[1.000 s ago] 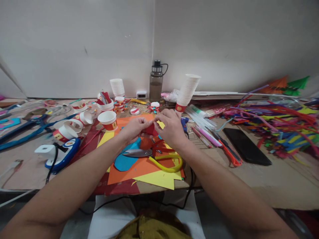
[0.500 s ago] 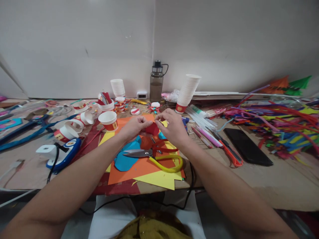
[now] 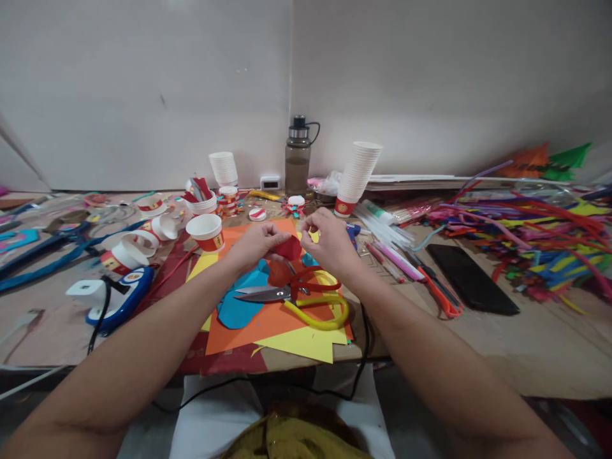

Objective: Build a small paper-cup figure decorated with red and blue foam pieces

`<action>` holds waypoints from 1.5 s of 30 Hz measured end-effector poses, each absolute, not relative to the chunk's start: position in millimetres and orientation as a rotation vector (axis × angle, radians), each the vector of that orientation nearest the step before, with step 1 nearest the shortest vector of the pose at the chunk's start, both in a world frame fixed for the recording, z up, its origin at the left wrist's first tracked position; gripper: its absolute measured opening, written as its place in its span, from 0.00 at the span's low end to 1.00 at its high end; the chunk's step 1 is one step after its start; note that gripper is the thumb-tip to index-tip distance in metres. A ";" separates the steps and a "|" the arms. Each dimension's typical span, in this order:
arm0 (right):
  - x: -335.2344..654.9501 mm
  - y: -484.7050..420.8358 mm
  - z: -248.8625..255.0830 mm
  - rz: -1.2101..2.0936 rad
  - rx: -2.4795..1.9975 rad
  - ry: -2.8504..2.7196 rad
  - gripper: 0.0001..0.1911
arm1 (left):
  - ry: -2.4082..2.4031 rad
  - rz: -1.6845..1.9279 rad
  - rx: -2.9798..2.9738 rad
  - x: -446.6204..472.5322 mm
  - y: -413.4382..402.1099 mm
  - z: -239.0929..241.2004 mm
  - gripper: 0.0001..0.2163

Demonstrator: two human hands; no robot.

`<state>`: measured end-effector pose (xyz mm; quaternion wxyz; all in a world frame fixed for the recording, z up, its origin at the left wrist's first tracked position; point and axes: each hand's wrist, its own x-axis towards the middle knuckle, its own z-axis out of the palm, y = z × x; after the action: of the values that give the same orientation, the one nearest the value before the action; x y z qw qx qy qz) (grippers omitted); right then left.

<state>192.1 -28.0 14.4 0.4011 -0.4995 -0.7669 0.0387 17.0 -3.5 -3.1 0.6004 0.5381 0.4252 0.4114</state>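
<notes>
Between thumb and fingers, my left hand [image 3: 261, 245] pinches a small piece of red paper [image 3: 289, 247]. My right hand [image 3: 327, 239] is just to the right of it, thumb and fingertips drawn together; what they hold, if anything, is too small to make out. Beneath both hands lie scissors with red and yellow handles [image 3: 318, 319], blades pointing left. These rest on orange paper [image 3: 229, 338], blue paper cutouts [image 3: 241, 312] and yellow paper [image 3: 306, 344]. A paper cup [image 3: 205, 233] stands left of my left hand.
A water bottle [image 3: 297, 166] and a tall stack of paper cups [image 3: 358, 178] stand by the wall. To the right are a black phone [image 3: 471, 278], a cutter with an orange handle [image 3: 444, 299] and many pipe cleaners [image 3: 540, 236]. A blue-white power strip [image 3: 127, 296] lies left.
My right fingertips have drawn slightly away from the red paper, which shows more fully now. My left hand keeps its pinch. The whole view has shifted a little.
</notes>
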 end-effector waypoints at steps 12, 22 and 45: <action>221.6 -9.0 6.2 0.223 -1.734 -2.297 0.17 | 1.113 1.112 1.239 8.3 12.3 -16.8 0.13; 216.6 -12.2 1.4 0.233 -1.764 -2.449 0.11 | 1.102 1.133 1.230 11.4 11.2 -20.7 0.14; 219.1 -3.1 -10.1 0.341 -1.750 -2.383 0.12 | 0.824 1.109 0.941 11.6 12.0 -17.5 0.11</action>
<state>219.1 -3.1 -10.1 0.0824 -0.5861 -0.7979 0.1142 11.6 12.0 -17.5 0.6706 0.4175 0.3658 0.4920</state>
